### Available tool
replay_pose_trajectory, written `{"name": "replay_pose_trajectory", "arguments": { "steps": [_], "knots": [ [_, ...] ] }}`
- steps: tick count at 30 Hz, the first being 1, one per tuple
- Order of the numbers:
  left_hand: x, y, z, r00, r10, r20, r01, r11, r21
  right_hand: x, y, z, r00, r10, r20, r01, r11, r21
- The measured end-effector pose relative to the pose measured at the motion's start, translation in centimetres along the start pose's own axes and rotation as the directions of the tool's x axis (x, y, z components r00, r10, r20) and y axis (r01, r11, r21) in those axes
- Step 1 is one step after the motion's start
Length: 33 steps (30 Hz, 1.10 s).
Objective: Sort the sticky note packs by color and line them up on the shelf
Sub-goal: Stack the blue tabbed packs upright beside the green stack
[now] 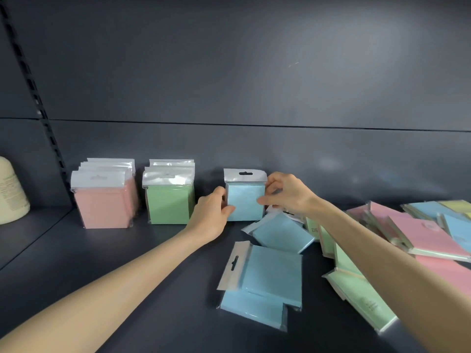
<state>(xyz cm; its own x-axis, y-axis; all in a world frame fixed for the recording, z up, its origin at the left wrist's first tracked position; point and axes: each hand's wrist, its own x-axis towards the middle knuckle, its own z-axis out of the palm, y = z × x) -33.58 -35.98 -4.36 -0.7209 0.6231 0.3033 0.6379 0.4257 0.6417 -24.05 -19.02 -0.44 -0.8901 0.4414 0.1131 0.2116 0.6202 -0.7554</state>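
Note:
A blue sticky note pack [245, 200] stands upright on the dark shelf [127, 250], near the back wall. My left hand [210, 215] grips its left edge and my right hand [286, 194] grips its right edge. To the left stand a row of green packs [168, 197] and a row of pink packs [104, 202], both upright. Loose blue packs lie flat in front: one [280, 233] just under my right hand, two more [267, 273] nearer me.
A jumbled heap of pink, green, blue and yellow packs [413, 230] covers the right side of the shelf. A cream bottle [10, 192] stands at the far left, beyond a slotted upright [38, 103]. A green pack [362, 299] lies beside my right forearm.

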Motion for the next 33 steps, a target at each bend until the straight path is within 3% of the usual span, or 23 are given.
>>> {"name": "replay_pose_trajectory", "arguments": {
  "steps": [6,9,17,21,27,33],
  "knots": [
    [0.2,0.0,0.2,0.999,-0.045,0.015,0.045,0.999,-0.021,-0.6,1.2,-1.4,0.983,0.159,0.090,-0.117,0.927,-0.356],
    [-0.1,-0.1,0.3,0.999,-0.045,0.013,0.046,0.996,-0.074,-0.9,1.1,-1.0,0.964,0.219,0.151,-0.130,0.884,-0.450],
    [-0.4,-0.5,0.6,0.999,-0.031,-0.009,0.029,0.988,-0.151,-1.2,1.3,-0.7,0.966,0.214,0.142,-0.178,0.957,-0.230],
    [-0.5,-0.3,0.7,0.999,-0.028,-0.022,0.024,0.986,-0.168,-1.4,0.8,-1.1,0.990,0.113,0.089,-0.094,0.975,-0.200],
    [-0.3,-0.3,0.7,0.999,-0.039,-0.012,0.036,0.982,-0.186,-2.2,-0.7,-2.5,1.000,-0.011,0.018,0.010,0.998,0.065],
    [-0.3,0.0,0.4,0.998,-0.054,0.013,0.056,0.969,-0.243,-1.9,-1.1,-2.5,0.991,-0.099,-0.091,0.101,0.995,0.017]
  ]
}}
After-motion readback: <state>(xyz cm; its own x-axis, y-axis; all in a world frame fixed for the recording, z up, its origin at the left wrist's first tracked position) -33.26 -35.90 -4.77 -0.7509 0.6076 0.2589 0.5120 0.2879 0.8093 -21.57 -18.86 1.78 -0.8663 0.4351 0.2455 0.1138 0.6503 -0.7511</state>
